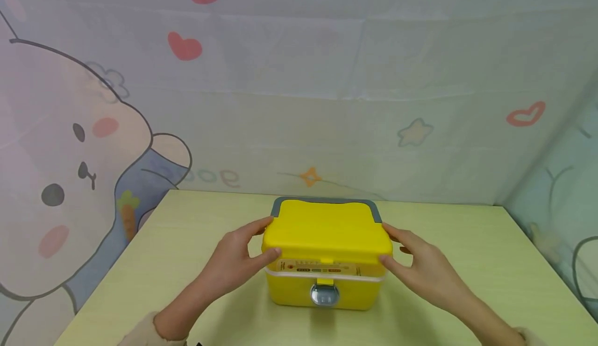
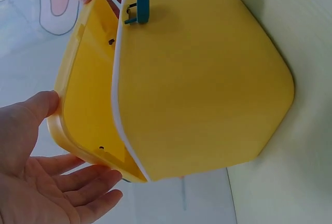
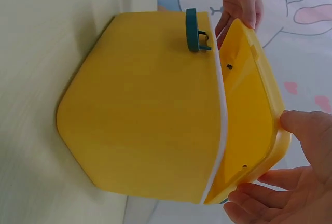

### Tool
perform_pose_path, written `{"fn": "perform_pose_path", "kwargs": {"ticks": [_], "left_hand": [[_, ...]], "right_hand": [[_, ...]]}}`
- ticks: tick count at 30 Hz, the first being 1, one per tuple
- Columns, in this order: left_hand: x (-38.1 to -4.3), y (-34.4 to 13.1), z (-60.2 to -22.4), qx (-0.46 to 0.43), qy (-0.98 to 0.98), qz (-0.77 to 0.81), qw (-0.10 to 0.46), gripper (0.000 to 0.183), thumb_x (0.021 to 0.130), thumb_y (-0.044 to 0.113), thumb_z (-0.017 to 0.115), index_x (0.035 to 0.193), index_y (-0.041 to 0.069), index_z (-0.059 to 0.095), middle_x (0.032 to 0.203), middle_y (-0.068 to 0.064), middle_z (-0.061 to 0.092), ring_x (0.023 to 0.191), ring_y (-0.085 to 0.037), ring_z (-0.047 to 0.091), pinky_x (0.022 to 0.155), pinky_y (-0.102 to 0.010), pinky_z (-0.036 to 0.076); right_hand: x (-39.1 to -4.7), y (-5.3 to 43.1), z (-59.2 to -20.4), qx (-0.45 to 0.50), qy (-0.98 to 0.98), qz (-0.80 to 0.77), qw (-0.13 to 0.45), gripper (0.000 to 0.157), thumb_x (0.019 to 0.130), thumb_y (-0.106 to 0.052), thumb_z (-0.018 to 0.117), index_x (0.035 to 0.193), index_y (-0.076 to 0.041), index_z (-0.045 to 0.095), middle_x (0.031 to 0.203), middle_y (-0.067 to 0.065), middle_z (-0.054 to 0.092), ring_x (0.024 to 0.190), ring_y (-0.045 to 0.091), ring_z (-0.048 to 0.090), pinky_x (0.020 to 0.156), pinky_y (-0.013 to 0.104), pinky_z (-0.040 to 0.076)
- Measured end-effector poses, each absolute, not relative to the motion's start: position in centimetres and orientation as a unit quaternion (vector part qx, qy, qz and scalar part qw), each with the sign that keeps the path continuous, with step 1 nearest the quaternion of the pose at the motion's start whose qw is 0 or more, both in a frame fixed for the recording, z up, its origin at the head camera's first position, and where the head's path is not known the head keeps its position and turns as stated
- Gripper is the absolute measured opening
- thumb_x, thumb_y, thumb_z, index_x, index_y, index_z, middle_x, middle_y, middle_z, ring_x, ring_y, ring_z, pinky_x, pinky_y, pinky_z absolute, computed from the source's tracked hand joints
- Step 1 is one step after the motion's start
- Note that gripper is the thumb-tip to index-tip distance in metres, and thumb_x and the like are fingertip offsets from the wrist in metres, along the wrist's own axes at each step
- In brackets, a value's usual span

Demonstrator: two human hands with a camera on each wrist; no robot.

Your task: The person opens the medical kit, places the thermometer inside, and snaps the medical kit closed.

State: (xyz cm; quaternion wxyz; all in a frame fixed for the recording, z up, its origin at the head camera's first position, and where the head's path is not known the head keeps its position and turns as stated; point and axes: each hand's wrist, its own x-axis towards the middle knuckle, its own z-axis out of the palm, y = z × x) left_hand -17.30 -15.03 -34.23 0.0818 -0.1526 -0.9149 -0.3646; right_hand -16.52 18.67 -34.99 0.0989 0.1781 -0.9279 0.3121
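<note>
A yellow storage box stands on the table, its hinged lid tilted partly up so a gap shows along the front. My left hand holds the lid's left side, thumb at the front corner and fingers along the side. On the opposite side my right hand holds the lid the same way. Both wrist views show the lid's yellow inner face and the white rim of the box. A clear latch hangs at the front. A printed label shows through the gap.
A grey carrying handle lies around the back of the lid. The pale table reaches back to a cloth backdrop with hearts and a cartoon animal at left.
</note>
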Motion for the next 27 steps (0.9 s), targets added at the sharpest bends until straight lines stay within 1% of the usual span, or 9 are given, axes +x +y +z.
{"fn": "perform_pose_path", "kwargs": {"ticks": [6, 12, 17, 20, 27], "left_hand": [[-16.9, -14.8, -35.1, -0.149, -0.917, -0.359, 0.093, 0.063, 0.078, 0.032, 0.073, 0.134, 0.015, 0.049, 0.129, 0.000, 0.055, 0.116, -0.020, 0.053, 0.095, -0.043, 0.044], [-16.5, -14.7, -36.3, -0.149, -0.917, -0.350, 0.118, 0.065, 0.078, 0.032, 0.073, 0.135, 0.015, 0.047, 0.131, -0.001, 0.053, 0.119, -0.021, 0.051, 0.096, -0.043, 0.043], [-16.3, -14.6, -37.0, -0.146, -0.919, -0.341, 0.132, 0.066, 0.078, 0.032, 0.073, 0.136, 0.016, 0.046, 0.133, 0.000, 0.052, 0.120, -0.020, 0.051, 0.096, -0.042, 0.042], [-16.2, -14.5, -37.2, -0.144, -0.920, -0.341, 0.133, 0.067, 0.077, 0.031, 0.074, 0.136, 0.016, 0.046, 0.133, 0.000, 0.052, 0.120, -0.020, 0.050, 0.097, -0.042, 0.042], [-16.1, -14.4, -37.7, -0.140, -0.921, -0.337, 0.137, 0.068, 0.076, 0.031, 0.075, 0.136, 0.019, 0.046, 0.134, 0.001, 0.050, 0.121, -0.020, 0.050, 0.096, -0.042, 0.043]], "right_hand": [[-16.3, 18.6, -35.7, 0.178, -0.928, 0.304, 0.118, 0.061, 0.084, -0.036, 0.066, 0.136, -0.012, 0.046, 0.126, 0.007, 0.056, 0.102, 0.027, 0.060, 0.082, 0.041, 0.051], [-16.3, 18.5, -36.8, 0.192, -0.915, 0.330, 0.131, 0.062, 0.082, -0.026, 0.070, 0.136, -0.009, 0.045, 0.128, 0.005, 0.055, 0.110, 0.022, 0.056, 0.084, 0.034, 0.050], [-16.2, 18.4, -37.6, 0.195, -0.907, 0.349, 0.132, 0.063, 0.081, -0.020, 0.071, 0.136, -0.007, 0.043, 0.131, 0.006, 0.052, 0.112, 0.022, 0.055, 0.085, 0.032, 0.050], [-16.1, 18.3, -37.8, 0.195, -0.905, 0.355, 0.129, 0.063, 0.082, -0.019, 0.070, 0.137, -0.006, 0.042, 0.132, 0.006, 0.050, 0.113, 0.024, 0.055, 0.085, 0.032, 0.050], [-15.9, 18.2, -38.3, 0.187, -0.905, 0.366, 0.115, 0.064, 0.083, -0.021, 0.069, 0.138, -0.008, 0.040, 0.133, 0.007, 0.048, 0.115, 0.026, 0.053, 0.086, 0.032, 0.049]]}}
